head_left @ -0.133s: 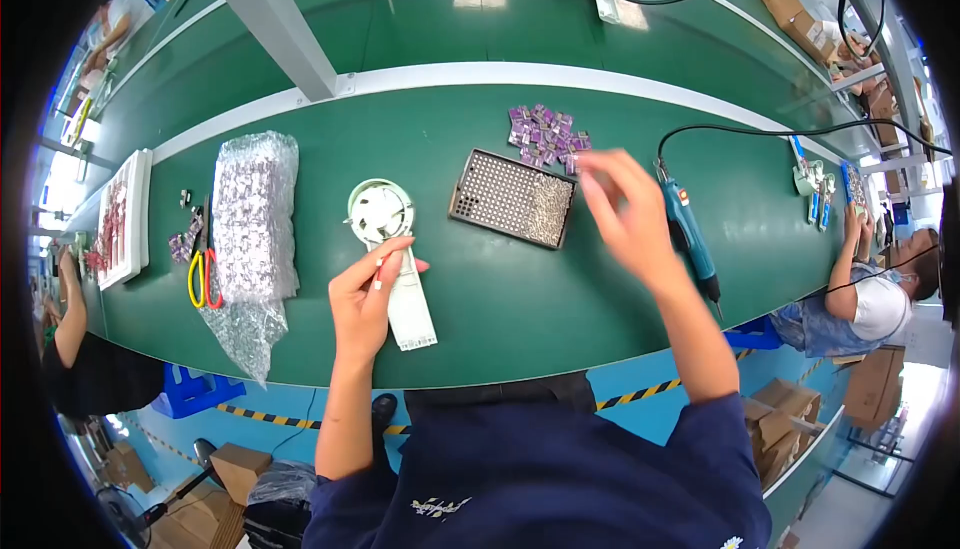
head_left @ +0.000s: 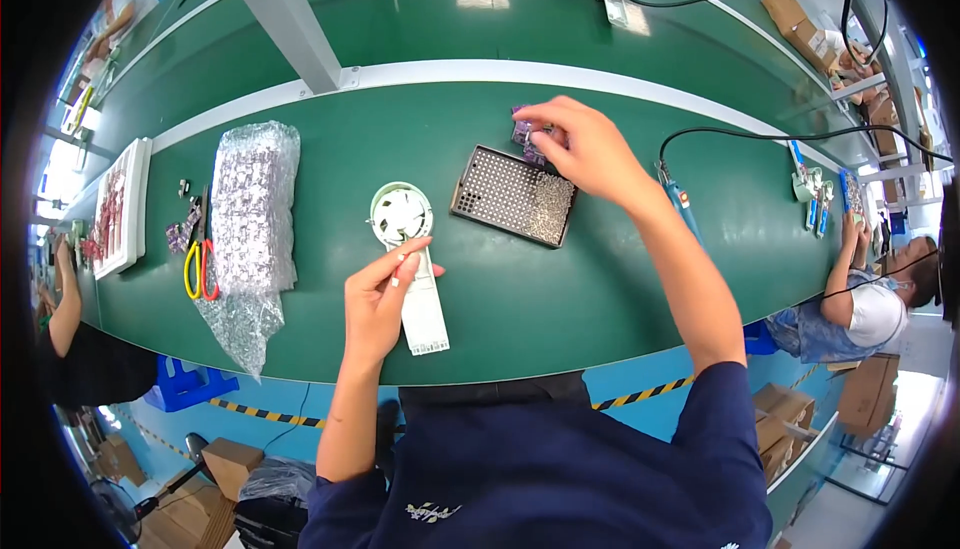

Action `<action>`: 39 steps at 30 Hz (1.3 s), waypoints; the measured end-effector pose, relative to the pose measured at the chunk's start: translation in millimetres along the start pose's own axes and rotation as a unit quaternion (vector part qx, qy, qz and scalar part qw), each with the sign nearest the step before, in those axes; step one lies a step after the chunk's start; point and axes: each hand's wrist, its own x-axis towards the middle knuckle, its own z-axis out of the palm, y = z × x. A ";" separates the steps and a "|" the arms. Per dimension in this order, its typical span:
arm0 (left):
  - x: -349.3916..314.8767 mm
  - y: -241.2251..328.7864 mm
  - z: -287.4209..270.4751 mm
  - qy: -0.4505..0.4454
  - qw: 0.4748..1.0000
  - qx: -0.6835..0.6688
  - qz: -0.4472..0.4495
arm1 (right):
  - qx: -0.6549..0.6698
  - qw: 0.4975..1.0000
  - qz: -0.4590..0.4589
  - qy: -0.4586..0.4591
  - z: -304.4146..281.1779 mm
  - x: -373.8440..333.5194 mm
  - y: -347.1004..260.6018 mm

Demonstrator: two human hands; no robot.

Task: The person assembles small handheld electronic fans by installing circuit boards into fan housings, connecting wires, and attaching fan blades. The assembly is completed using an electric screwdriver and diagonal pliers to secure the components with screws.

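A pale handheld fan shell (head_left: 424,314) has a round, green-rimmed head with vanes and a flat handle. Its neck is gripped by my left hand (head_left: 376,317), thumb and fingers closed around it, while the handle's end points toward me. My right hand (head_left: 592,154) hovers over a pile of small purple circuit boards (head_left: 532,152), with its thumb and index finger apart; the hand covers most of the pile. Just in front of the boards lies a dark screw tray (head_left: 510,195), a grid of holes with many small screws heaped at its right side.
To the left are a bubble-wrapped pack (head_left: 255,214), scissors (head_left: 201,267) with yellow and red handles, and a white tray (head_left: 125,209). A teal electric screwdriver (head_left: 682,207) lies partly behind my right forearm. Co-workers sit at both sides; a metal post (head_left: 285,24) stands at far left.
My right hand has moved left and away from me, from beside the screw tray to over the purple boards. The fan shell sits slightly farther right in view, still in my left hand.
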 end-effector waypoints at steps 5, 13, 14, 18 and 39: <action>0.3 -1.4 -1.1 -0.001 0.999 -0.031 -0.038 | -0.170 0.977 -0.013 -0.128 3.1 42.6 5.6; -0.2 -0.8 5.7 -0.008 0.992 -0.085 -0.093 | -0.184 0.976 -0.020 -0.118 -4.8 46.5 12.5; -2.4 -1.2 8.7 -0.006 0.991 -0.088 -0.099 | -0.156 0.982 -0.020 -0.105 -8.7 43.3 11.0; -8.9 -5.1 13.4 0.019 0.994 -0.094 -0.058 | -0.056 0.993 0.086 -0.056 -20.6 13.7 -29.5; -10.9 -12.7 20.6 0.114 0.992 0.052 -0.023 | 0.392 0.904 0.163 -0.053 95.0 -73.8 -88.1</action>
